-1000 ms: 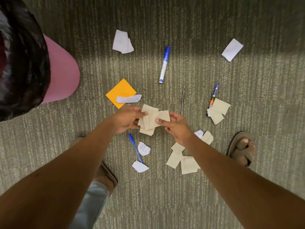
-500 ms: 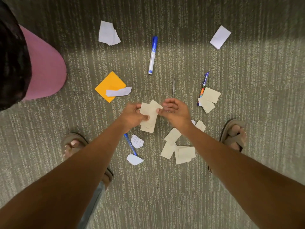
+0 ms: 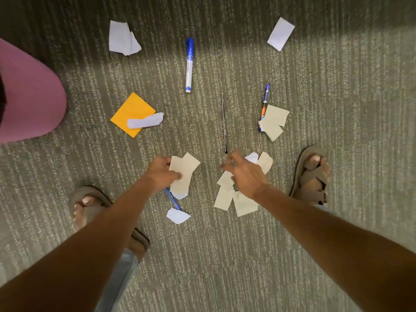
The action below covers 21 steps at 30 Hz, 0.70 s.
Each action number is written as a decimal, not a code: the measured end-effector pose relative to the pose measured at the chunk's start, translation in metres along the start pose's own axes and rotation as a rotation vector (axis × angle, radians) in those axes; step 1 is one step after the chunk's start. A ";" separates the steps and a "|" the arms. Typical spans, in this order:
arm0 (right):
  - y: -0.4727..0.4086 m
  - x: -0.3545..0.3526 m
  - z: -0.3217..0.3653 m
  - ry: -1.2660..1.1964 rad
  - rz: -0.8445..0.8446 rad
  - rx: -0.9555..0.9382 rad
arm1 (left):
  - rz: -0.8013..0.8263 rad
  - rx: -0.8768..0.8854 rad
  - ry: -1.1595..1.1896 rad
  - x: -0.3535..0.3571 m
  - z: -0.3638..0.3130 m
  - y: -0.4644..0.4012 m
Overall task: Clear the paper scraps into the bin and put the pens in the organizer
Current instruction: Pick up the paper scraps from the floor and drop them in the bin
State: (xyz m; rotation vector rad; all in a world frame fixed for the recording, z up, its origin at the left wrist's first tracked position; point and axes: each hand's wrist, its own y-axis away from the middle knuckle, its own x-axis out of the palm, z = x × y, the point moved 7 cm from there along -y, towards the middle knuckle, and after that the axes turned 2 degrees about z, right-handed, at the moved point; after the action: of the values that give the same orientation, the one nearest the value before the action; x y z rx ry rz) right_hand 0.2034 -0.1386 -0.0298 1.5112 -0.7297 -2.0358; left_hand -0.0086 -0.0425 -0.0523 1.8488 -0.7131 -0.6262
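Gripping a small stack of beige scraps (image 3: 184,170) between thumb and fingers, the left hand (image 3: 163,173) hangs over the carpet (image 3: 337,154); the right hand (image 3: 244,176) (fingers loosely spread, holding nothing) hovers above more beige scraps (image 3: 225,199); a blue marker (image 3: 189,65) and a thin black pen (image 3: 224,122) lie beyond.

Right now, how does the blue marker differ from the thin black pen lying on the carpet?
The blue marker is thick, with a white barrel and a blue cap; the thin black pen is slender and dark all over. The marker lies farther from the person; the pen's near end lies close to the right hand. Both lie lengthwise on the carpet, touched by no hand.
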 end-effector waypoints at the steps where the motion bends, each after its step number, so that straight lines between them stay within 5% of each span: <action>1: 0.000 0.006 0.006 0.043 0.019 -0.018 | 0.003 -0.011 -0.003 0.001 0.005 0.001; 14: 0.007 0.014 0.031 0.333 0.019 -0.020 | -0.161 -0.047 -0.010 -0.013 0.041 0.014; 21: 0.002 -0.002 0.055 -0.187 0.043 -0.083 | -0.219 -0.064 0.014 -0.029 0.045 0.026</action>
State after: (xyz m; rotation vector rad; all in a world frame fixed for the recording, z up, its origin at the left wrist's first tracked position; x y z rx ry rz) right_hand 0.1507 -0.1319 -0.0136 1.2605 -0.7319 -2.1673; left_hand -0.0649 -0.0576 -0.0410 1.8839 -0.4787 -0.7669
